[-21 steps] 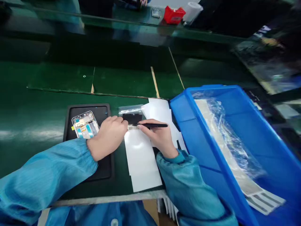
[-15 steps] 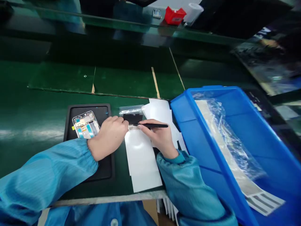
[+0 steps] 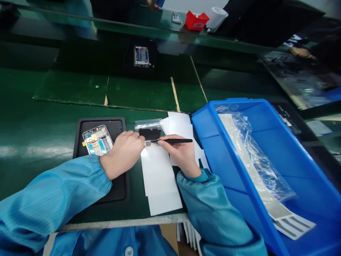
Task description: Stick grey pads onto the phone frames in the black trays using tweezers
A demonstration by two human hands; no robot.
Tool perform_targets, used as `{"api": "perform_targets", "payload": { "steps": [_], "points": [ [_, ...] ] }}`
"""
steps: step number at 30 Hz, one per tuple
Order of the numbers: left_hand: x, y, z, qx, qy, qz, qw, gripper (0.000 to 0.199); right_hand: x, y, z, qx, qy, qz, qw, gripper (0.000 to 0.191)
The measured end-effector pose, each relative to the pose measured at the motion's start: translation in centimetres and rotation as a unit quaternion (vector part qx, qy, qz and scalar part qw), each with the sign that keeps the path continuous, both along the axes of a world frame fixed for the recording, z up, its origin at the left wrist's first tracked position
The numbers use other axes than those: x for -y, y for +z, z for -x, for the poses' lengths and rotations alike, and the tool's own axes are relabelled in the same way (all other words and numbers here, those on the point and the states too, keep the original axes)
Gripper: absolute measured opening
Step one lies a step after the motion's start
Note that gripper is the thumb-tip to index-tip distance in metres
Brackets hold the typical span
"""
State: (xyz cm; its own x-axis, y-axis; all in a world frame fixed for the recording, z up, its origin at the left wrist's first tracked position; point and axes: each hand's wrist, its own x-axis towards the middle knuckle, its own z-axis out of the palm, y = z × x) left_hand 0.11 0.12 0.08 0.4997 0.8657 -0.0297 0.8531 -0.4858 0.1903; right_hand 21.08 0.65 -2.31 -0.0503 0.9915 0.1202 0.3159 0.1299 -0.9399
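My right hand (image 3: pixel 179 154) is shut on black tweezers (image 3: pixel 173 141), and a small silver piece (image 3: pixel 147 143) sits at their tip. My left hand (image 3: pixel 124 153) is curled just beside that piece, its fingertips close to the tip, with nothing visible in it. It rests over the edge of a black mat (image 3: pixel 119 125). On that mat lies an open phone frame (image 3: pixel 97 140) with its circuit board and coloured strips exposed. Below the tweezers lie white sheets (image 3: pixel 157 172), and above them a black pad (image 3: pixel 149 133) sits on a clear plastic bag (image 3: pixel 147 124).
A blue plastic bin (image 3: pixel 239 102) to the right holds plastic-wrapped strips (image 3: pixel 253 160). The green bench mat (image 3: pixel 39 121) has tape-marked seams. Past it stands a glossy shelf with a red box (image 3: pixel 196 20) and a white roll (image 3: pixel 217 17). Blue sleeves cover both my forearms.
The silver piece at the tweezers' tip shows more plainly, and the tweezers sit slightly further right. The view has shifted a little, bringing a phone frame or its reflection into sight at the far side.
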Motion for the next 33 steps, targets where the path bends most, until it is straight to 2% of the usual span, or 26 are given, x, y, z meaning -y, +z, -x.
{"api": "perform_targets", "payload": {
  "steps": [3,6,9,12,16,22,26,30,33],
  "points": [
    [-0.3,0.6,0.2,0.02,0.008,0.044,0.999,0.014,0.1,0.4,-0.1,-0.034,-0.017,-0.001,0.999,0.011],
    [-0.5,2.0,1.0,0.087,0.024,0.114,0.989,0.019,0.6,1.1,0.0,-0.048,-0.021,-0.013,0.999,0.009],
    [-0.2,3.9,2.3,0.205,0.052,0.184,0.96,0.024,1.4,2.2,0.5,-0.046,-0.003,-0.034,0.998,0.009],
    [0.7,5.2,3.5,0.291,0.066,0.213,0.93,0.019,2.4,3.5,1.6,-0.045,0.02,-0.044,0.998,0.01],
    [2.3,5.5,5.1,0.331,0.063,0.193,0.922,0.014,3.6,4.6,3.3,-0.063,0.034,-0.037,0.997,0.01],
    [4.0,5.0,7.7,0.369,0.093,0.205,0.902,0.015,4.5,4.4,5.3,-0.088,0.067,0.002,0.994,0.012],
    [4.8,5.2,8.8,0.378,0.106,0.203,0.897,0.013,5.0,4.5,6.9,-0.096,0.073,0.009,0.993,0.012],
    [5.1,5.6,9.8,0.377,0.104,0.175,0.904,0.012,5.3,5.0,8.3,-0.092,0.062,0.004,0.994,0.012],
    [5.5,5.1,10.6,0.347,0.124,0.102,0.924,0.016,5.3,4.9,9.1,-0.1,0.038,0.021,0.994,0.017]
  ]
}}
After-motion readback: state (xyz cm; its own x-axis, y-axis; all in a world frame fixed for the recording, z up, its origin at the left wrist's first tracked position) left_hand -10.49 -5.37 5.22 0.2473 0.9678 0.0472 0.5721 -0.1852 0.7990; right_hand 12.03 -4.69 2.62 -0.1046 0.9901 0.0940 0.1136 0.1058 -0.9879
